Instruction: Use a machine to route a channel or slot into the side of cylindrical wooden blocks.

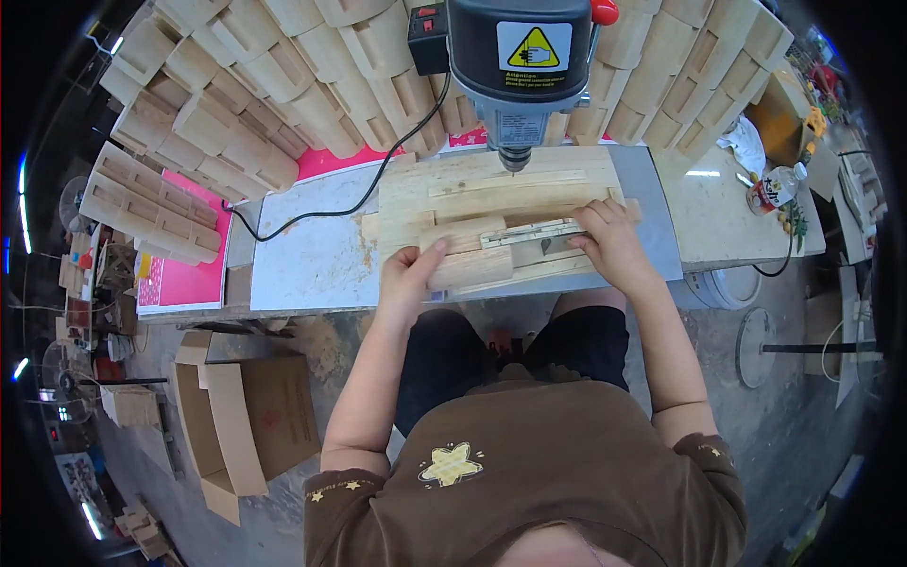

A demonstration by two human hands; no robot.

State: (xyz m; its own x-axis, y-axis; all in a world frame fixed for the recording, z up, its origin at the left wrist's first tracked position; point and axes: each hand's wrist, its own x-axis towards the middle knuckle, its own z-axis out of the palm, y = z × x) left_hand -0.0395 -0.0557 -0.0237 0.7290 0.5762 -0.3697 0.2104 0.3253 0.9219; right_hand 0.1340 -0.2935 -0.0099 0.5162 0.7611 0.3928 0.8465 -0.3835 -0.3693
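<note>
My left hand [408, 276] is closed round the left end of a pale, rounded wooden block [477, 270], its thumb on top. A narrow wooden strip [532, 232] with dark marks along it lies across the block's right part. My right hand [612, 241] pinches the right end of that strip between thumb and fingers. A small dark pointed piece [546, 246] shows just below the strip; its kind I cannot make out. Underneath is a wooden board [404, 194] with raised strips. The drill press [515, 80] stands behind, its chuck [514, 159] above the board.
Slotted wooden blocks [274, 71] are stacked along the back and both sides. A black cable [350, 210] curves over the table [312, 265]. At right stand a plastic bottle [775, 189] and a white bucket [727, 287]. An opened cardboard box [269, 411] sits on the floor at left.
</note>
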